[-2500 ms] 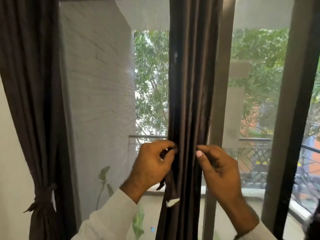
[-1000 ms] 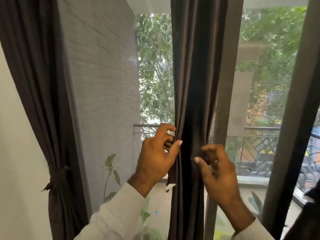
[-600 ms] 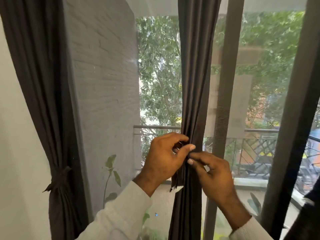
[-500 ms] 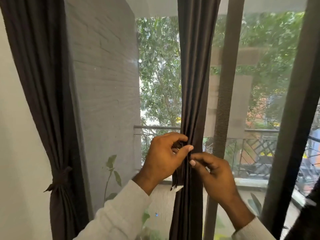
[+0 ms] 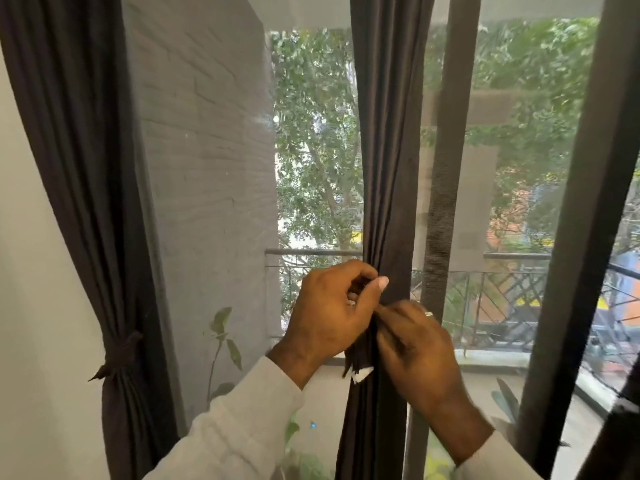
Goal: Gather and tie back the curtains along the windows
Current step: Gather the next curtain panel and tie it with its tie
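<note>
A dark brown curtain [image 5: 388, 150] hangs bunched into a narrow column in front of the window's centre. My left hand [image 5: 329, 317] pinches its dark tie-back strip [image 5: 358, 362] against the folds at railing height. My right hand [image 5: 419, 351] presses against the same spot from the right, fingers curled on the strip and slightly blurred. The strip's loose end with a white tag hangs just below my hands. A second dark curtain [image 5: 79, 168] at the far left is tied with a knotted band [image 5: 119, 355].
A grey vertical window frame [image 5: 446, 150] stands just right of the bunched curtain, and a dark frame [image 5: 588, 202] further right. A white wall [image 5: 38, 306] is at the left. Outside are a brick wall [image 5: 201, 150], balcony railing [image 5: 311, 252], plants and trees.
My hands have closed in together on the curtain, bunching it tighter. My right hand has slid under my left thumb and the strip's end hangs lower.
</note>
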`<action>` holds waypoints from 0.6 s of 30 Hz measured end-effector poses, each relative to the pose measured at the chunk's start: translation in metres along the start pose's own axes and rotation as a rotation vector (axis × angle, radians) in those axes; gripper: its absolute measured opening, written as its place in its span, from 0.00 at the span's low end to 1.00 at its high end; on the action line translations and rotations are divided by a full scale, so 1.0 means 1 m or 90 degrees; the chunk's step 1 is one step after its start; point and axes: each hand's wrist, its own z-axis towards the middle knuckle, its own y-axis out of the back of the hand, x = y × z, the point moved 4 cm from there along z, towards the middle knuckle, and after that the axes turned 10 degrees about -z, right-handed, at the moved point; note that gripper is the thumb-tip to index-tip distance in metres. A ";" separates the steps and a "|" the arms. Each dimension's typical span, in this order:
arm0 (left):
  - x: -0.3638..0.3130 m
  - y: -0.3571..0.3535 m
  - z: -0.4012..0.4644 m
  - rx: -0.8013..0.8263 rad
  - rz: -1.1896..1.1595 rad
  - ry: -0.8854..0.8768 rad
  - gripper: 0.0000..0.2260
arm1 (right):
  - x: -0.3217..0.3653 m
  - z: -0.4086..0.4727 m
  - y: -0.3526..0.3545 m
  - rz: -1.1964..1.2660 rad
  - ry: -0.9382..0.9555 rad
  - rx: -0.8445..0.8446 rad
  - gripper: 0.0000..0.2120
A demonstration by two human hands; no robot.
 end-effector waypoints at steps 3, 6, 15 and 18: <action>-0.004 0.006 0.003 -0.025 0.028 0.010 0.11 | -0.001 0.004 0.001 0.038 0.040 0.021 0.17; -0.002 0.015 0.003 -0.048 0.029 0.050 0.20 | -0.017 0.003 0.013 0.147 -0.053 -0.056 0.16; 0.005 0.024 0.011 -0.018 0.049 0.119 0.10 | -0.078 0.017 -0.010 0.515 -0.516 0.107 0.14; 0.005 0.027 0.008 -0.032 0.090 0.119 0.08 | -0.075 0.014 -0.004 0.470 -0.486 0.037 0.07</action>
